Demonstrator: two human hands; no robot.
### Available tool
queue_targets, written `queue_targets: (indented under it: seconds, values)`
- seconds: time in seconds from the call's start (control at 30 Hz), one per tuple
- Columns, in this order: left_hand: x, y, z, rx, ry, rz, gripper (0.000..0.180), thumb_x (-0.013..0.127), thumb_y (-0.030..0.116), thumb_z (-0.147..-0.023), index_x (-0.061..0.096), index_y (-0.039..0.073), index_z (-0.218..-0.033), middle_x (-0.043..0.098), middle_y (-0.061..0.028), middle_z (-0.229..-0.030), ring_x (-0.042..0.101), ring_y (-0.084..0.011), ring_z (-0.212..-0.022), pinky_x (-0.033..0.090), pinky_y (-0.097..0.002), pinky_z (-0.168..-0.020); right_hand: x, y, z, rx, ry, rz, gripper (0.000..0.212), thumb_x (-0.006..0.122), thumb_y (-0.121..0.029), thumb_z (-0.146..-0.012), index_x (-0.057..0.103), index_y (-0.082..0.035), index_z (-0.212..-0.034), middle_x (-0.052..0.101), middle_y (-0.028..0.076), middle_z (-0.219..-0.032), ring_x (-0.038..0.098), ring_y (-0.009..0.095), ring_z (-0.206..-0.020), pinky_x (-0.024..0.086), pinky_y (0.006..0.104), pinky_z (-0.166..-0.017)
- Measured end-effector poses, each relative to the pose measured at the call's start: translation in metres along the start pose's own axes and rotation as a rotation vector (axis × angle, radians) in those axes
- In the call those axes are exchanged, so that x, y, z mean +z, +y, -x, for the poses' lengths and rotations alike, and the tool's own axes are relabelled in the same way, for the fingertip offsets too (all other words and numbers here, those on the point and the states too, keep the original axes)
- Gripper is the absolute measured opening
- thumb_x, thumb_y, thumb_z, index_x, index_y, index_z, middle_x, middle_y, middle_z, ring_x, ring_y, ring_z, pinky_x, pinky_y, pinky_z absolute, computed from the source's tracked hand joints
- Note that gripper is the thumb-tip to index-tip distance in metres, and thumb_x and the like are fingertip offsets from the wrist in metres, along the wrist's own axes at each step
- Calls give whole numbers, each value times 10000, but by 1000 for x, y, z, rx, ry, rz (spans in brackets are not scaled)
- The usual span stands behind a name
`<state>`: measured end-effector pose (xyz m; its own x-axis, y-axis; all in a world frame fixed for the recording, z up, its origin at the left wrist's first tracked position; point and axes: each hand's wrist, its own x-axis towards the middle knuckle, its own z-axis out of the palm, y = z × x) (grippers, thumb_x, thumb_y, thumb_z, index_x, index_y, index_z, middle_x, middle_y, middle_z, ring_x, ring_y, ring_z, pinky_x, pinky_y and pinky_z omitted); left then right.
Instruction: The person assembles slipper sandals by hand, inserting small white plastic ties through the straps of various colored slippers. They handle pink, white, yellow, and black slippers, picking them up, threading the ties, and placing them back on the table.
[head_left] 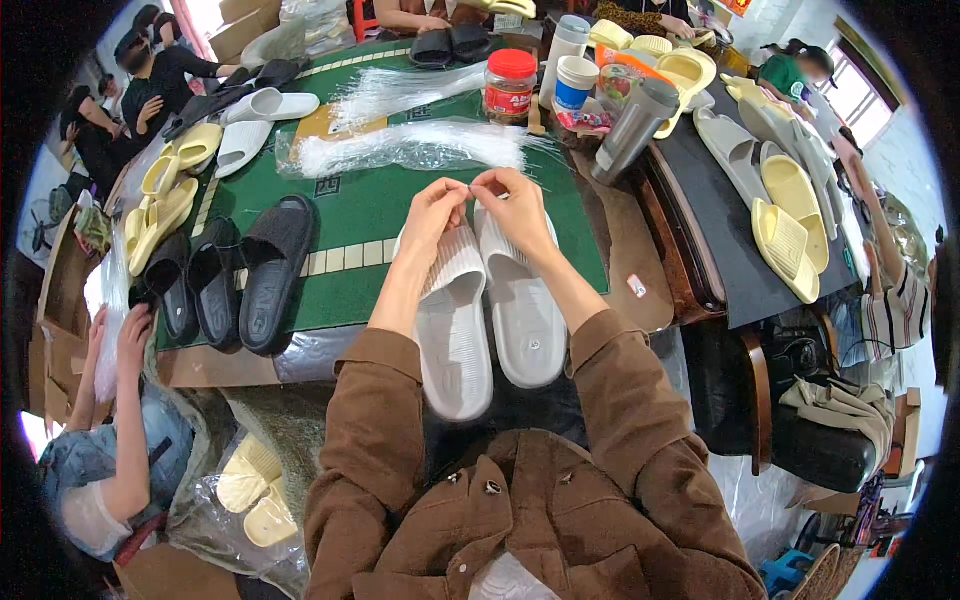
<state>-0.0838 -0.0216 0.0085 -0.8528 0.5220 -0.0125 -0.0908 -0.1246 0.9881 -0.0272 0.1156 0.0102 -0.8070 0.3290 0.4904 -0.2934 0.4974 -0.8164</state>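
A pair of light grey slide slippers lies side by side at the near table edge, toes away from me: the left slipper (pixel 452 345) and the right slipper (pixel 527 325). Above their toe ends, my left hand (pixel 436 214) and my right hand (pixel 516 208) meet fingertip to fingertip. Both are closed in a pinch; what they hold, if anything, is too small to make out. Just beyond them lies a bundle of thin clear plastic strands (pixel 410 148) in a clear bag, with a second strand bundle (pixel 400 95) behind it.
Black slippers (pixel 278 270) and yellow slippers (pixel 165 222) line the green table's left side. A red-lidded jar (pixel 511 88), a paper cup (pixel 575 85) and a grey tumbler (pixel 636 130) stand back right. More yellow slippers (pixel 785 250) lie on the right table. Other people sit around.
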Motion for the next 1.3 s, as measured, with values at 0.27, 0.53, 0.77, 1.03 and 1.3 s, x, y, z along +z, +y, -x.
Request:
queue_targets:
  seconds: [0.27,0.53,0.77,1.03,1.3]
  values:
    - [-12,-4,-5,-92,-113,86,109,542,155,-889,576,95,-804,446,49,-594,375,-55,-532,268,-201,-517,5,2,3,-92,-4,12,82,679,-80,-775,656,-21,-827,645,100,-805,629,214,-706,495,321,-651]
    - [-8,-15,-5,75,5,-68,140,582,181,-857,621,65,-790,452,47,-619,383,-53,-562,273,-223,-511,2,0,-4,-93,-109,111,158,646,-81,-800,661,-10,-941,663,127,-882,641,233,-811,502,331,-732]
    - [3,-11,0,197,185,-300,173,560,174,-894,650,26,-890,515,35,-693,419,-64,-620,336,-228,-562,-63,-9,12,-83,43,87,202,637,-32,-809,660,-28,-1010,637,107,-922,636,199,-825,512,300,-732]
    - [-2,-12,3,127,132,-357,166,545,168,-909,642,34,-899,487,49,-688,384,-48,-617,306,-228,-552,-279,-23,64,-83,698,620,194,589,26,-803,657,-48,-969,614,110,-1031,554,275,-1017,429,371,-916]
    - [2,-13,-1,148,78,-386,169,532,164,-921,628,31,-879,475,51,-672,375,-41,-599,305,-225,-539,-445,5,92,511,607,557,437,617,-356,-873,606,32,-1072,639,102,-906,577,184,-888,442,303,-804]
